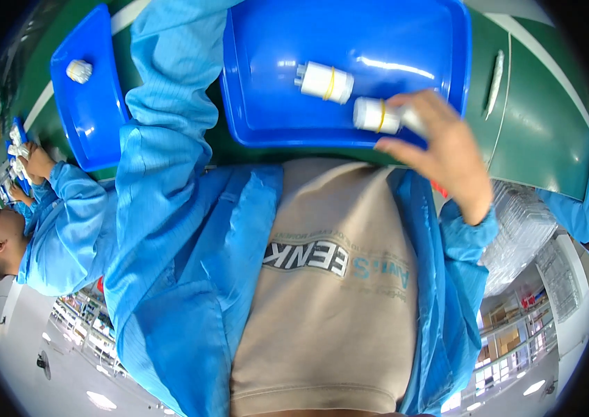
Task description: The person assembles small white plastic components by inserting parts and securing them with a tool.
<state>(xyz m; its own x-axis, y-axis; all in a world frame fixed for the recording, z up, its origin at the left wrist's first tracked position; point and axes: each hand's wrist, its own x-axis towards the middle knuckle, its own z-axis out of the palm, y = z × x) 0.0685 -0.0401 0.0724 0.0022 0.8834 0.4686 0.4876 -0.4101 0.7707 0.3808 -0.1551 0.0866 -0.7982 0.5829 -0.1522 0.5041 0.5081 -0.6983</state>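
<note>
My right hand is over the near right side of a large blue tray. Its thumb and fingers are spread around the right end of a white cylindrical bundle with a yellow rubber band. A blurred white piece shows between the fingers; whether it belongs to that bundle I cannot tell. Farther left in the tray lies another white bundle, banded in yellow, with thin prongs at its left end. My left arm, in a blue sleeve, stretches past the upper edge, so my left hand is out of sight.
On the green table, a smaller blue tray at the left holds a white bundle. A thin white wrapped strip lies right of the large tray. A co-worker handles white parts at the far left. Clear plastic-wrapped material stands at the right.
</note>
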